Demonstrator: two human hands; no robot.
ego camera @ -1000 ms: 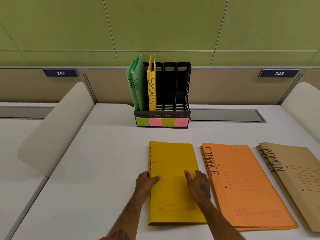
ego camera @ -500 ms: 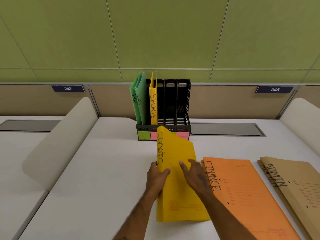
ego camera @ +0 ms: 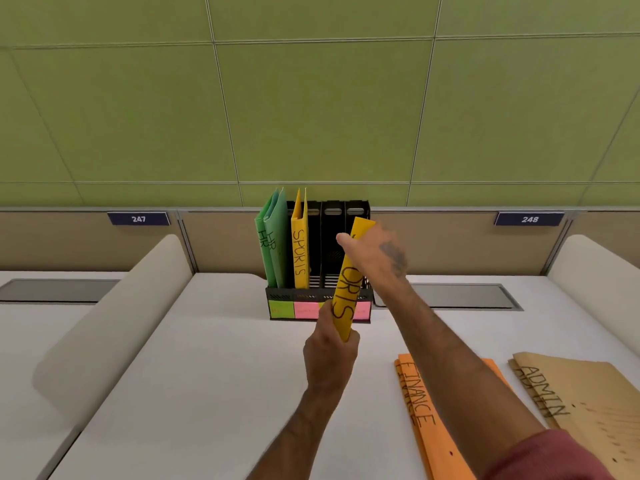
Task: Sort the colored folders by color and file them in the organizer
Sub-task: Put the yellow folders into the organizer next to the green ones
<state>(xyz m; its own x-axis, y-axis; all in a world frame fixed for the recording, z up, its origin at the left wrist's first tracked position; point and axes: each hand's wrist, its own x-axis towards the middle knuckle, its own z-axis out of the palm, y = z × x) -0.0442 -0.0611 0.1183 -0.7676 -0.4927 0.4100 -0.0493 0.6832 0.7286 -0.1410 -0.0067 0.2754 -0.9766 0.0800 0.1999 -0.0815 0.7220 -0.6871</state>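
While green wall panels (ego camera: 311, 109) back white desk (ego camera: 207, 375) | organizer (ego camera: 332, 244) upright

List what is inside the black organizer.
The organizer holds two green HR folders and one yellow SPORTS folder. The held yellow folder covers part of the rightmost slots.
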